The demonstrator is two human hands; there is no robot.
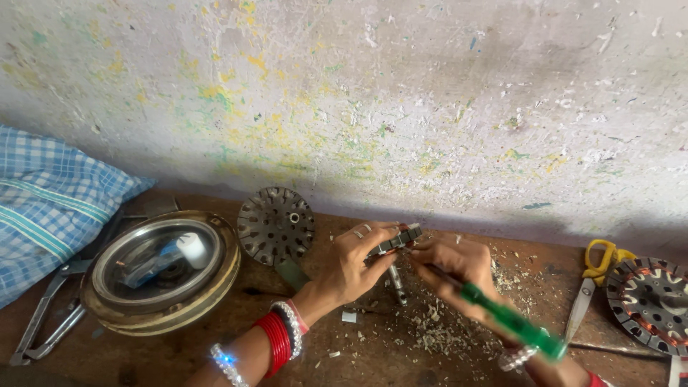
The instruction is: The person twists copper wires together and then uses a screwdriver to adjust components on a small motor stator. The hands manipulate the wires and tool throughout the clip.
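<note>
At lower left we see a round metal housing [161,272] beside pliers [46,315]; a stator [276,226] stands behind it, scissors [595,279] at far right.

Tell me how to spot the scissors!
Start at the paint-speckled wall and drop down to the brown table at its far right end. There, just left of a round metal part with copper windings, lie the scissors, beyond the green-handled tool in the right hand. Their bright yellow handles are the only yellow thing on the table.
</note>
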